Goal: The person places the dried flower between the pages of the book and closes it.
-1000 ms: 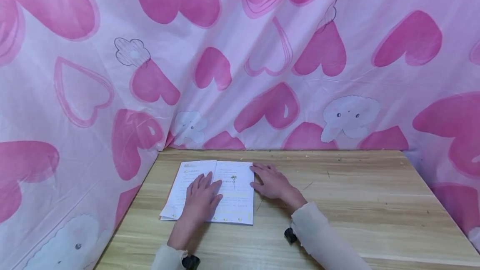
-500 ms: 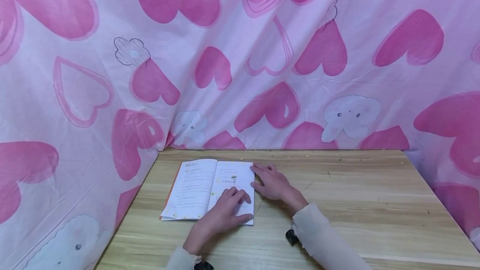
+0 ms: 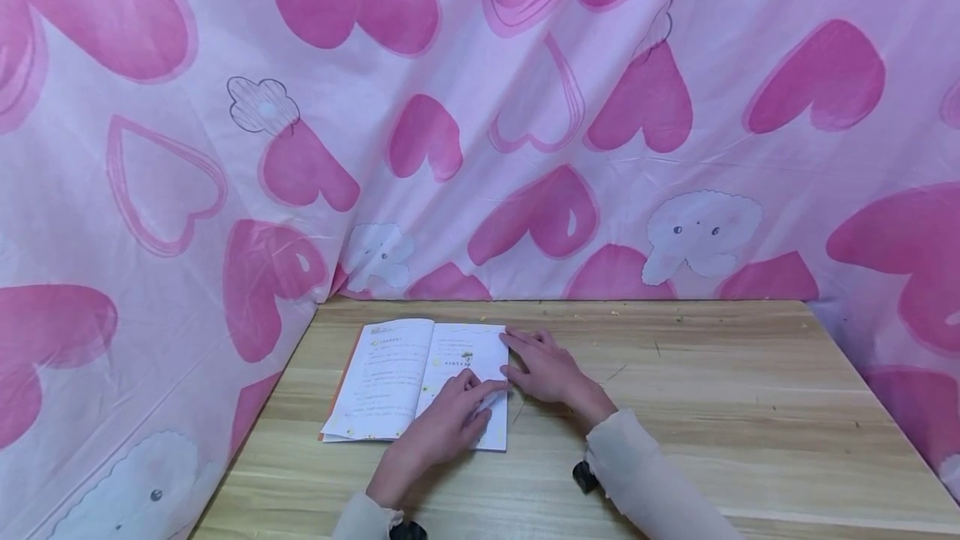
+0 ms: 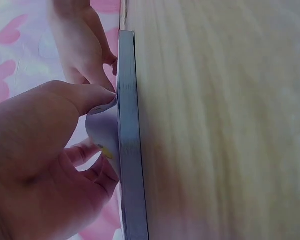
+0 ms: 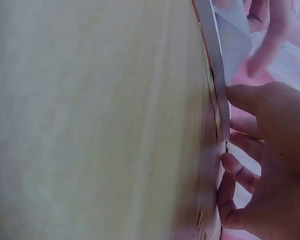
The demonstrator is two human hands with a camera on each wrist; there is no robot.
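Observation:
An open book with printed white pages and an orange cover edge lies on the table's left part. My left hand is over the right-hand page, its thumb and fingers bent. A page bulges up between the thumb and fingers of that hand in the left wrist view. In the right wrist view the lifted page corner stands off the stack. My right hand rests at the book's upper right edge, its thumb touching the page edge and its fingers spread loosely.
The wooden table extends to the right of the book. A pink cloth with hearts hangs behind and along the sides. Dark wrist devices sit below both cuffs.
My left hand has moved from the left page and fold to the right page, where a page now bulges up. The right hand stays almost still at the book's edge.

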